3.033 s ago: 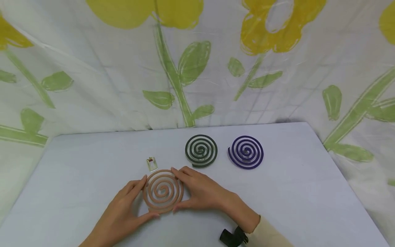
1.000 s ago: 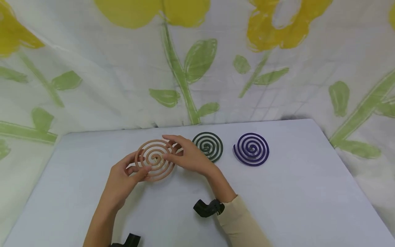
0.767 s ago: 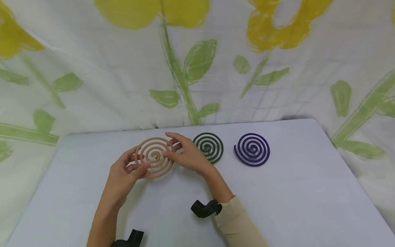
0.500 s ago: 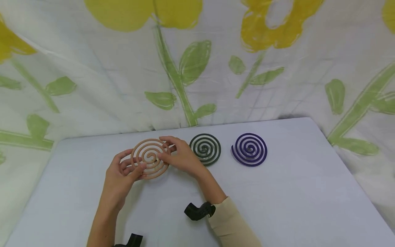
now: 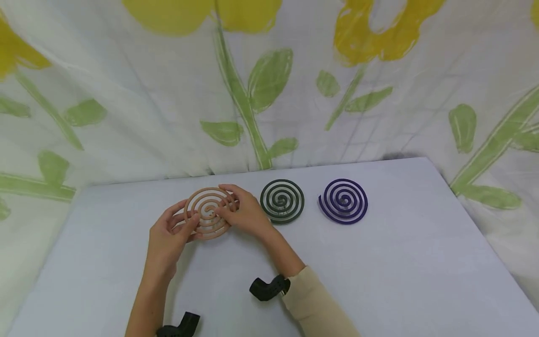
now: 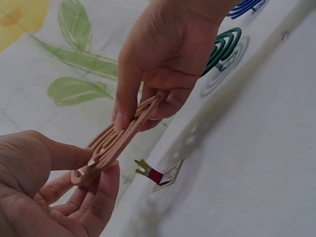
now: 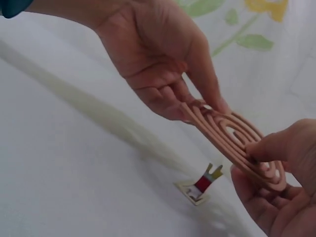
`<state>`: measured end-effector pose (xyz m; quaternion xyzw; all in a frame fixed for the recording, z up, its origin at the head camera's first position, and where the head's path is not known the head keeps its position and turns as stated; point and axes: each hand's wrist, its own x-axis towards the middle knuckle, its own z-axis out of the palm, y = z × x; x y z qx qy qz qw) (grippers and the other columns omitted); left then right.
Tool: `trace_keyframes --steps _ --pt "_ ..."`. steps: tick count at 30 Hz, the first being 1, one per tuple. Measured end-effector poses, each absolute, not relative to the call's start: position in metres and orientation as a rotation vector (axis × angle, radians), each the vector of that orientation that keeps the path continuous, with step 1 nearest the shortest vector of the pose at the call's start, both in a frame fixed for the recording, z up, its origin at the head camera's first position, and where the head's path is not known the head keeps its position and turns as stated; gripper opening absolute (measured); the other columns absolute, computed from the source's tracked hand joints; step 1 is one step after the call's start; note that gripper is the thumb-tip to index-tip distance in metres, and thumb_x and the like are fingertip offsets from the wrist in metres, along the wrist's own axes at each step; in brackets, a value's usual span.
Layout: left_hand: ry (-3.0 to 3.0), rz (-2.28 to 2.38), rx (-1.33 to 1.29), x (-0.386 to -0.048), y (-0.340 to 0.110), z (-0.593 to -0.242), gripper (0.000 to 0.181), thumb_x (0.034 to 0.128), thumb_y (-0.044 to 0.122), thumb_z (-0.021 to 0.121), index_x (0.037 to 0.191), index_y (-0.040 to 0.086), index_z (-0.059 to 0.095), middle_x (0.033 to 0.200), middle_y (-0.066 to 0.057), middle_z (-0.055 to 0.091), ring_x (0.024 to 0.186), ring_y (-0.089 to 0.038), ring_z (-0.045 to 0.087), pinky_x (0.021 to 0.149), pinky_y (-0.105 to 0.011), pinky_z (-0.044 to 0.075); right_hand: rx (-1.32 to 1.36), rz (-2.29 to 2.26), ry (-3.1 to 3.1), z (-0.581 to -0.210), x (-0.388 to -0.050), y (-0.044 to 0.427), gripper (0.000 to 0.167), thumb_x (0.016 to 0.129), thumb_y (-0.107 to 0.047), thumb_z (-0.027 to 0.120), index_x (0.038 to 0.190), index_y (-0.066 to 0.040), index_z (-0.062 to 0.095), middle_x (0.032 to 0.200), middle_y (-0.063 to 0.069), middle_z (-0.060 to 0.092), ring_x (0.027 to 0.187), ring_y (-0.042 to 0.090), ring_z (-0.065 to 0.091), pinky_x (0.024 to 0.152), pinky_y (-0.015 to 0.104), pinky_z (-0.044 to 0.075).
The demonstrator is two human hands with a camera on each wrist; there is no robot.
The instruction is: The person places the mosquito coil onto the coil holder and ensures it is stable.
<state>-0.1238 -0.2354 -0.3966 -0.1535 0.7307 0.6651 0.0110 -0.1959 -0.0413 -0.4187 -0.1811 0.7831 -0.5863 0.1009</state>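
Observation:
A tan mosquito coil (image 6: 121,143) is held up in the air, tilted, between both hands. My left hand (image 5: 168,236) pinches its left edge between thumb and fingers. The opposite edge is pinched by my right hand (image 5: 248,213), its thumb on the near face and its fingers behind. Below the coil, a small metal stand (image 6: 155,176) with a raised forked prong and a red patch lies on the table, as the left wrist view shows. The coil and stand are apart there. In the head view the coil mostly hides the stand.
A dark green coil (image 5: 282,201) lies to the right of my right hand, and a dark purple coil (image 5: 344,201) farther right. The white table (image 5: 400,262) ends at the back against a flower-printed cloth (image 5: 168,103).
Three seconds ago the tan coil was lower, in front of the stand, gripped by its edges. It has since been raised and moved back above the stand. Recently both hands have barely moved.

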Motion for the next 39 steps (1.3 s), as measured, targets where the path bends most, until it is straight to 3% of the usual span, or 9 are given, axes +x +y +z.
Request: trace_keyframes --steps 4,15,25,39 --pt "2.291 2.077 -0.508 -0.123 -0.23 -0.399 0.061 0.1007 0.021 0.074 0.156 0.016 0.05 0.105 0.016 0.069 0.086 -0.003 0.074 0.073 -0.024 0.065 -0.567 -1.734 2.376 -0.422 -0.195 -0.042 0.058 0.097 -0.018 0.075 0.152 -0.01 0.057 0.126 0.013 0.075 0.09 0.007 0.065 0.081 0.02 0.054" --pt "2.331 2.037 -0.528 -0.129 -0.233 -0.403 0.061 0.1007 0.02 0.073 0.156 0.013 0.049 0.1 0.018 0.069 0.082 0.0 0.073 0.068 -0.022 0.064 -0.507 -1.746 2.422 -0.425 -0.197 -0.048 0.056 0.096 -0.019 0.077 0.15 -0.014 0.06 0.112 0.013 0.077 0.089 0.008 0.065 0.078 0.021 0.054" --pt "2.271 2.071 -0.525 -0.131 -0.228 -0.412 0.061 0.1005 0.017 0.073 0.155 0.008 0.047 0.099 0.012 0.067 0.076 -0.003 0.075 0.067 -0.025 0.065 -0.478 -1.744 2.431 -0.428 -0.196 -0.045 0.052 0.095 -0.017 0.077 0.145 -0.01 0.064 0.106 0.014 0.076 0.082 0.003 0.06 0.073 0.018 0.051" --pt "2.293 2.098 -0.506 -0.129 -0.228 -0.414 0.058 0.1007 0.017 0.073 0.153 0.006 0.051 0.105 0.005 0.067 0.078 -0.003 0.073 0.067 -0.026 0.065 -0.439 -1.729 2.436 -0.431 -0.192 -0.048 0.052 0.095 -0.016 0.075 0.145 -0.011 0.063 0.105 0.011 0.076 0.083 0.006 0.061 0.074 0.019 0.05"
